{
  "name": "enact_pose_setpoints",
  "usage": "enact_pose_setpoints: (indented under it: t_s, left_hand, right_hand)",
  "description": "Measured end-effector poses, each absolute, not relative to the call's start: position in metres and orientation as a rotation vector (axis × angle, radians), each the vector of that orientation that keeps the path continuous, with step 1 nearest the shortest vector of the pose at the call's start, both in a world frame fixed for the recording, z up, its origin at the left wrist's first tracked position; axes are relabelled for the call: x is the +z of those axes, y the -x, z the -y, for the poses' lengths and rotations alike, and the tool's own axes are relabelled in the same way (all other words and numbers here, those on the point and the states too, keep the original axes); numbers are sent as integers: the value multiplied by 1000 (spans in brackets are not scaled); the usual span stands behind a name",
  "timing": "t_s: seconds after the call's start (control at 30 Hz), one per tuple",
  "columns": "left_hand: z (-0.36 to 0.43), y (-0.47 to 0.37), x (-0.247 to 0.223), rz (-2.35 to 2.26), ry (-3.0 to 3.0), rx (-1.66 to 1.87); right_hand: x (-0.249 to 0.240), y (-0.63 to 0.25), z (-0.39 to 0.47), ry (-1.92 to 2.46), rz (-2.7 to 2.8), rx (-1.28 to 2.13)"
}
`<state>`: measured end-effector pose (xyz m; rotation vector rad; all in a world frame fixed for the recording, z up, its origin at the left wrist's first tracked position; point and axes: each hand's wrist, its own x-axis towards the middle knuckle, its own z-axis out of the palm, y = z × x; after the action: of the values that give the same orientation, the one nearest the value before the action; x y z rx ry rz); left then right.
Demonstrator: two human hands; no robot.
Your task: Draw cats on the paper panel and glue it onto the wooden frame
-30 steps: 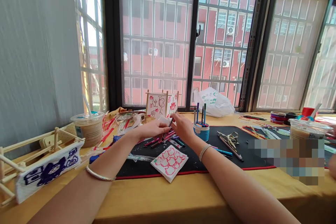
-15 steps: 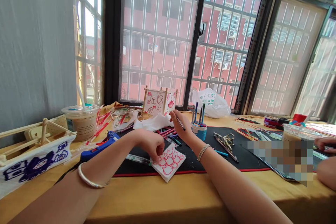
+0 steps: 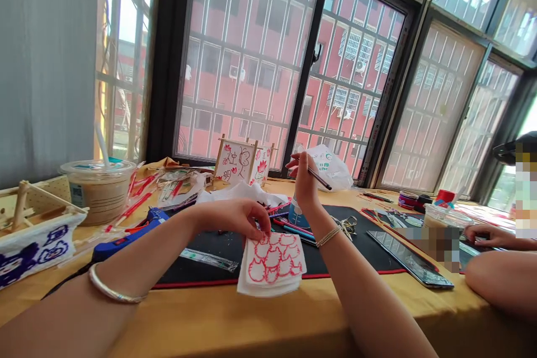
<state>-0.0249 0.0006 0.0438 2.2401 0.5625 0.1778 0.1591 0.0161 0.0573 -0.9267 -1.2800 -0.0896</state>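
Note:
My left hand [image 3: 247, 218] is closed, pinching the top edge of a folded white napkin [image 3: 271, 268] drawn over with red outlines. The napkin faces me at the front edge of the black mat, its lower layers slightly fanned. Raised to the right of it, my right hand [image 3: 306, 182] holds a slim dark pen [image 3: 316, 173] slanting across the fingers. Partly hidden behind that hand is a blue pen cup [image 3: 296, 213]. Several coloured pens [image 3: 289, 229] lie on the mat between the hands.
Left are a blue glue gun [image 3: 130, 235], a clear ruler [image 3: 210, 259], a lidded drink cup [image 3: 100, 190] and a wooden frame [image 3: 23, 207]. A painted paper lantern [image 3: 235, 163] stands behind. Right lie a tablet [image 3: 409, 257] and another person's hand [image 3: 484, 234].
My left hand has turned the napkin more upright and now grips its top edge. My right hand has moved right with the pen. The view has shifted somewhat to the right.

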Motion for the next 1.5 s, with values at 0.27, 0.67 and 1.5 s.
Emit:
enact_pose_setpoints:
  t_s: [0.27, 0.67, 1.5]
  left_hand:
    - [-15, 23, 26, -675, -2258, -41]
    - [-2, 32, 51, -723, -2210, 236]
    - [-21, 25, 33, -1007, -2128, 682]
  right_hand:
    - [59, -150, -5, 900, 1491, 61]
    - [38, -189, 15, 1110, 2401, 818]
    - [31, -182, 8, 1017, 2144, 366]
